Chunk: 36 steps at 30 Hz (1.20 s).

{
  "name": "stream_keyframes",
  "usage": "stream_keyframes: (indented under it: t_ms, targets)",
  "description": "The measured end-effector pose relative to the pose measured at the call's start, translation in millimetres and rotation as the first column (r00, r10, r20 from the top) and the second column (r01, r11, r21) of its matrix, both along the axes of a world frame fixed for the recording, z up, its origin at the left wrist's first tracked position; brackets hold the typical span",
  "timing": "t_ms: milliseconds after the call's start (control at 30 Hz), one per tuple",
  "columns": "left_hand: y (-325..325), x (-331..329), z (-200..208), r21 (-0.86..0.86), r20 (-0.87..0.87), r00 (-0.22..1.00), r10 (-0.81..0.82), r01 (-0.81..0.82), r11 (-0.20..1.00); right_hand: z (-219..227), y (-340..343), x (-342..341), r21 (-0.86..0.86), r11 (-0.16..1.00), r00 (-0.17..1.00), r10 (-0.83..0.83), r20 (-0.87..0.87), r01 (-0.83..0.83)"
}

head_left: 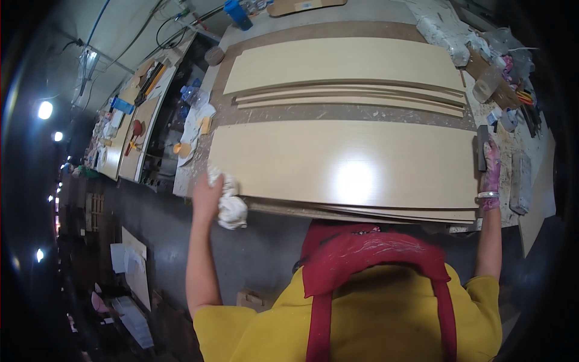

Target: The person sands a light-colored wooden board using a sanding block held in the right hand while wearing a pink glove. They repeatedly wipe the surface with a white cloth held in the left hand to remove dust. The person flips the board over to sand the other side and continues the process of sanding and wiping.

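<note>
A pale wood-coloured panel (301, 160) lies on top of a stack at the near side of the workbench, with light glaring off its right half. At its near left corner my left hand (206, 198) is closed on a crumpled white rag (231, 206), which hangs partly over the edge. My right hand (493, 168), in a pink-stained glove, grips a dark grey sanding block (482, 148) and holds it against the panel's right end. Edges of lower panels (386, 214) stick out beneath the near side.
A second stack of pale panels (350, 63) lies farther back. Plastic bags, cups and tools (500, 84) crowd the right side. A long grey block (520, 181) lies beyond my right hand. A blue bottle (238, 15) stands at the back. Another cluttered table (132, 133) is on the left.
</note>
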<state>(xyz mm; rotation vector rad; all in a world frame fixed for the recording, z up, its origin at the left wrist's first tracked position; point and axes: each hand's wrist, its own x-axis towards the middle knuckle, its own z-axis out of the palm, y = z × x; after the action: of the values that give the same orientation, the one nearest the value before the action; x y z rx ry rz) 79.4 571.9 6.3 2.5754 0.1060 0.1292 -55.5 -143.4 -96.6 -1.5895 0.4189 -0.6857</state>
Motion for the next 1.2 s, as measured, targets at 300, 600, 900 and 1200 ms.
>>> stream_keyframes:
  t_ms: [300,600,900,1200]
  targets:
    - [110,58,-48,-0.325,-0.519,0.847,0.118,-0.323,0.889,8,0,-3,0.119,0.993,1.000,-0.023,-0.006,0.024]
    - [121,37,-28,-0.441,-0.286,0.912,0.295,-0.399,0.804,21,21,5,0.097,0.987,0.991,-0.122,-0.057,0.127]
    - [90,102,52,-0.690,-0.210,0.972,0.107,-0.225,0.688,31,-14,-5,0.651,0.726,0.913,-0.390,0.122,0.223]
    - [90,260,-31,-0.812,-0.185,0.982,0.020,-0.164,0.560,115,-2,165,0.452,0.880,0.974,-0.207,0.089,0.146]
